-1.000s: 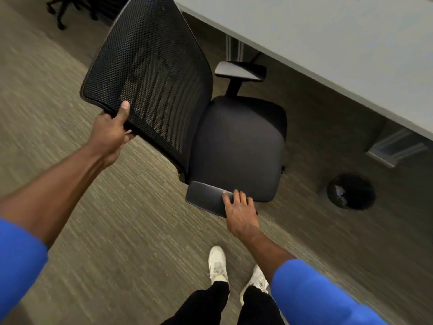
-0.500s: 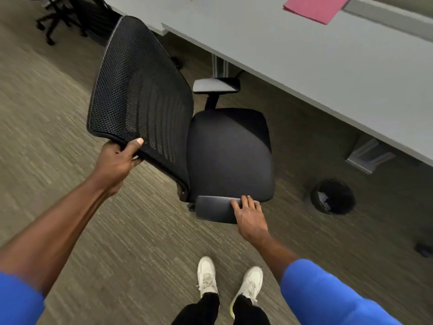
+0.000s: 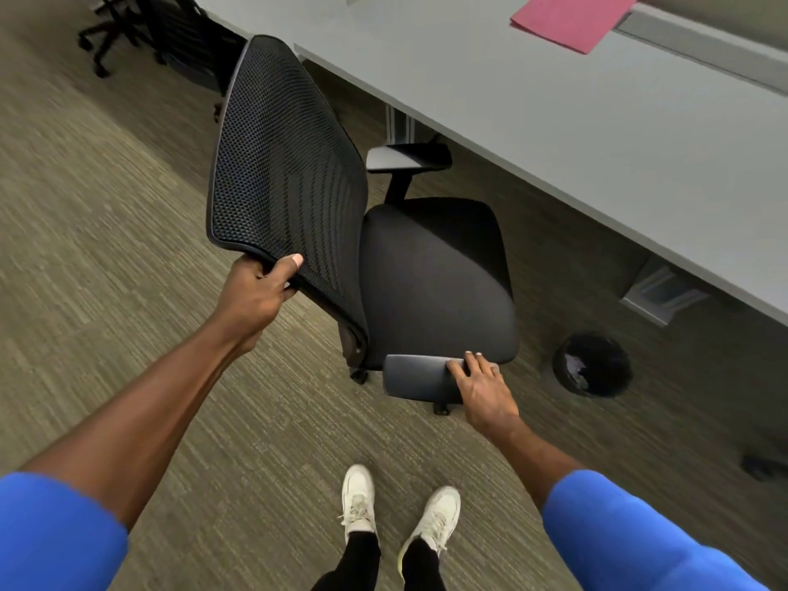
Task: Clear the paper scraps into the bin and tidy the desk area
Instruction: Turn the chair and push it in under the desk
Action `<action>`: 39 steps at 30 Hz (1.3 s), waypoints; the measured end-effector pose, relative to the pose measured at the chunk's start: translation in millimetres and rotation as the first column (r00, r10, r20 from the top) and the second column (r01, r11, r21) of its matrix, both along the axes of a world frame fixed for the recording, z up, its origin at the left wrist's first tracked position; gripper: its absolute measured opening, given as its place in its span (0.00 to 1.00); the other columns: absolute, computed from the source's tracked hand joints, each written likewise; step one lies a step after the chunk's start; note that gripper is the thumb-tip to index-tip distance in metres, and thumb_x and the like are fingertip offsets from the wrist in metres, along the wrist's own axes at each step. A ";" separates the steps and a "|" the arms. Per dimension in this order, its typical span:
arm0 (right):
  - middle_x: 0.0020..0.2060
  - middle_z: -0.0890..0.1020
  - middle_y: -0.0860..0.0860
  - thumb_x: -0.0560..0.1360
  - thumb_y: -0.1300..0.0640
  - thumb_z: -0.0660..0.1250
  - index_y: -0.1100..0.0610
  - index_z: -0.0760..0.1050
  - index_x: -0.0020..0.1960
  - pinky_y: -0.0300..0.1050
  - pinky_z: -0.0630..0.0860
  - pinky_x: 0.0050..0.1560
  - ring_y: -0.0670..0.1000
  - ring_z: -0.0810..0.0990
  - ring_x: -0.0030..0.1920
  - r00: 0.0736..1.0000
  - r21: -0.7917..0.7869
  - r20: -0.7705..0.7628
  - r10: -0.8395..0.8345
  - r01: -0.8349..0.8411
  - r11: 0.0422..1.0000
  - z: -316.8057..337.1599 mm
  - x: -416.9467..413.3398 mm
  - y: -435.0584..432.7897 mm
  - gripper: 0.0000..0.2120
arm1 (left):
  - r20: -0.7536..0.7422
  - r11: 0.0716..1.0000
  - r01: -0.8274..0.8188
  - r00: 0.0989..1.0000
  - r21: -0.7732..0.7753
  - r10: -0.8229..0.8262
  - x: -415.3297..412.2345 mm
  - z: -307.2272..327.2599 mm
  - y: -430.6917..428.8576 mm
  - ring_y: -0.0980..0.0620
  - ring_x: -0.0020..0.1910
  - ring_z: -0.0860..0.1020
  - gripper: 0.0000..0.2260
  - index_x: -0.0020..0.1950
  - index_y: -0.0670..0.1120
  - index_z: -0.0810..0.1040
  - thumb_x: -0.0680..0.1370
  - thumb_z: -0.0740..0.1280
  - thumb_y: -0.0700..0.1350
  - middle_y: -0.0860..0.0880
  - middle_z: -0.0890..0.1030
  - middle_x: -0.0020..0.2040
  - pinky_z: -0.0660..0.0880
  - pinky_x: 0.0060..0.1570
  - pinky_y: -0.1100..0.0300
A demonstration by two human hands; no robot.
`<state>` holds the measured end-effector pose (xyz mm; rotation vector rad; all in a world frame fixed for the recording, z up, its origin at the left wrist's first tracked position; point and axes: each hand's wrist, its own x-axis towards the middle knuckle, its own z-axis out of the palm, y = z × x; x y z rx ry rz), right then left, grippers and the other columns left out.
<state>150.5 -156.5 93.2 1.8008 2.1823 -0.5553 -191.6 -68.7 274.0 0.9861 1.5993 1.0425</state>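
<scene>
Even, diffuse overhead light fills the frame, brightest on the grey desk (image 3: 597, 134) at upper right, which throws a broad shadow over the carpet (image 3: 106, 258) beneath. Wide-angle distortion bows the edges; slight motion blur softens the carpet and the blue sleeves (image 3: 55, 535) along the bottom corners.

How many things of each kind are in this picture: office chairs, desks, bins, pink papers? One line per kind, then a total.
Office chairs: 2, the mesh-back chair held by the left hand and right hand, and a second chair at top left, partly cut off
Desks: 1, grey desk
Bins: 1, black bin
Pink papers: 1, pink paper
Total: 5
</scene>
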 end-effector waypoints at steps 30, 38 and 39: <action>0.73 0.74 0.54 0.77 0.55 0.70 0.55 0.64 0.82 0.57 0.74 0.71 0.57 0.73 0.72 0.694 0.195 -0.625 -0.356 0.581 0.790 142.6 -21.4 25.9 0.35 | -0.348 0.911 0.411 0.849 -0.039 -0.398 192.0 6.6 -43.4 0.49 0.61 0.85 0.15 0.66 0.47 0.83 0.83 0.70 0.53 0.49 0.88 0.60 0.80 0.66 0.48; 0.69 0.76 0.49 0.69 0.54 0.76 0.52 0.70 0.77 0.56 0.76 0.68 0.50 0.74 0.70 0.680 0.345 -0.680 -0.274 0.626 0.699 194.1 -18.6 1.7 0.38 | -0.576 0.859 0.511 0.710 0.024 -0.406 115.9 14.9 -28.4 0.60 0.53 0.85 0.13 0.64 0.49 0.86 0.79 0.75 0.43 0.54 0.88 0.59 0.83 0.56 0.61; 0.69 0.76 0.49 0.69 0.50 0.77 0.51 0.70 0.77 0.57 0.76 0.69 0.50 0.74 0.70 0.676 0.357 -0.689 -0.261 0.631 0.689 198.2 -17.3 -1.1 0.38 | -0.624 0.881 0.467 0.711 0.075 -0.324 109.0 17.7 -21.4 0.61 0.48 0.84 0.11 0.62 0.49 0.86 0.80 0.74 0.42 0.53 0.89 0.57 0.81 0.50 0.66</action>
